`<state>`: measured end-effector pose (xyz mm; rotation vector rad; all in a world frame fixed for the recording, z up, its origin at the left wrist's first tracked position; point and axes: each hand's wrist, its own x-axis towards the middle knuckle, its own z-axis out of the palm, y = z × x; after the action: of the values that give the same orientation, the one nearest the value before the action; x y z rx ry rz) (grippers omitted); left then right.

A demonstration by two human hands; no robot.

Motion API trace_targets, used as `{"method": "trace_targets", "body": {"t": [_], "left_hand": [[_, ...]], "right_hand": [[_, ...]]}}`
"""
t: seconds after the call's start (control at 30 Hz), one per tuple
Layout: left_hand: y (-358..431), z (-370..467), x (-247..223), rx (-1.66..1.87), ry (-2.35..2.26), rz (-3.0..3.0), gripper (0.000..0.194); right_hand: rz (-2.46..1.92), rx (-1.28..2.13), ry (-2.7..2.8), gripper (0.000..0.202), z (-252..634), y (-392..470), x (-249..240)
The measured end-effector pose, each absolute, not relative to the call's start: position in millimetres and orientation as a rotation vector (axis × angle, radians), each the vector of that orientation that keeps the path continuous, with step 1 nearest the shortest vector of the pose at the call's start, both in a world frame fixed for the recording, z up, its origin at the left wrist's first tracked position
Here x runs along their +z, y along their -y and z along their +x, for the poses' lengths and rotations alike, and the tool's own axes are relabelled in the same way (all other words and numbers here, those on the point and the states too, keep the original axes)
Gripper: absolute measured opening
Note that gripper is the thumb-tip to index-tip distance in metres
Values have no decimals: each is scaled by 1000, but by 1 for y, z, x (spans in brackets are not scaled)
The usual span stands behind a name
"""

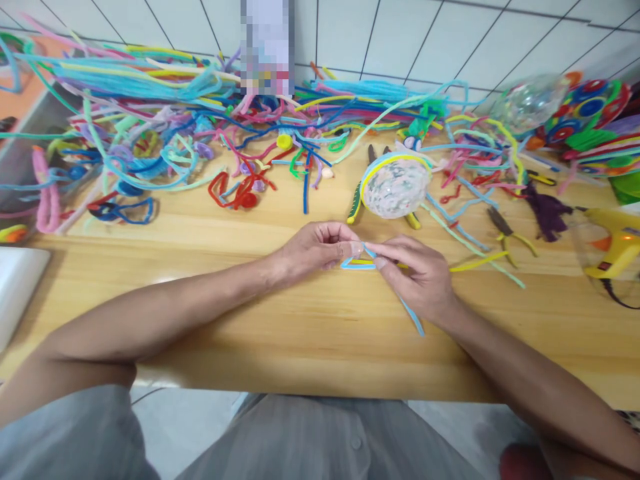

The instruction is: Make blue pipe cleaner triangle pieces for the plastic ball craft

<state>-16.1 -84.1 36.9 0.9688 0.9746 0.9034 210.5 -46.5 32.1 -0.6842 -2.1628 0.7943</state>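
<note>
Between my fingertips is a light blue pipe cleaner, bent into a small angular loop, its loose tail hanging down to the right. My left hand pinches the loop's upper end with thumb and finger. Close beside it, my right hand grips the same pipe cleaner. A yellow pipe cleaner runs behind my right hand, and a yellow strand shows inside the loop; whether it is held I cannot tell. Just beyond my hands sits a clear, speckled ball with a yellow and blue band around its edge.
Heaps of coloured pipe cleaners line the back of the wooden table. Pliers and a yellow hot glue gun lie at the right. A red bent piece lies mid-left. A white object stands at the left edge.
</note>
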Motion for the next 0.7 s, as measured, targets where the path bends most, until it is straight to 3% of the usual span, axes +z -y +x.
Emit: {"method": "trace_targets", "body": {"t": [0.27, 0.47, 0.7], "left_hand": [[98, -7, 36, 983, -1180, 1375, 60], [97, -9, 29, 951, -1176, 1442, 24], [95, -10, 27, 975, -1078, 1372, 23]], "right_hand": [[-1001, 993, 1940, 27, 210, 53, 24], [-970, 1108, 1941, 24, 209, 56, 24], [-957, 1139, 1959, 25, 208, 55, 27]]}}
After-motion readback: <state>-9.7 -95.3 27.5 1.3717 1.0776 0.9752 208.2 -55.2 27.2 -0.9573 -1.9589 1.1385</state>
